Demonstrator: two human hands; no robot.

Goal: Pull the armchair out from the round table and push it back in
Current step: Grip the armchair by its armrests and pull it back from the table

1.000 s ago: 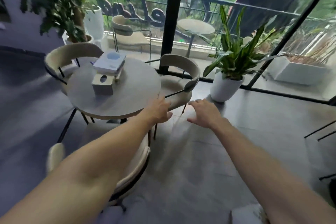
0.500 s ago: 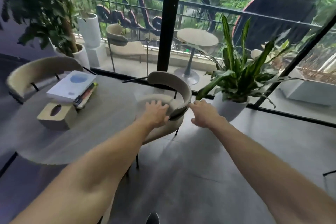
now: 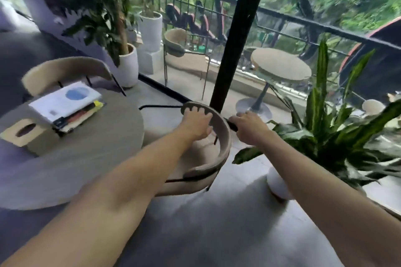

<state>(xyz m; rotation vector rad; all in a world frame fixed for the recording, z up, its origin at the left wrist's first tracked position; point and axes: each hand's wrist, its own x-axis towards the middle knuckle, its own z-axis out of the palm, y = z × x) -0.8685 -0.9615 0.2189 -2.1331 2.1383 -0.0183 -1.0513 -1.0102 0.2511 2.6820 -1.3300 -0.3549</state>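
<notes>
While both hands grip the armchair [image 3: 223,141], it sits tucked at the round counter's [image 3: 71,162] three o'clock edge. The left hand [image 3: 197,124] curls its fingers over the curved backrest top; the right hand [image 3: 249,127] wraps closed around the black frame rail. A potted plant [image 3: 325,128] stands at the armchair's three o'clock.

The armchair [image 3: 223,136] stands at the right edge of the round table [image 3: 91,158], its seat tucked partly under. A stack of books [image 3: 67,104] and a tissue box [image 3: 28,134] lie toward the table's far left edge. A potted plant [image 3: 325,132] stands right of the armchair.
</notes>
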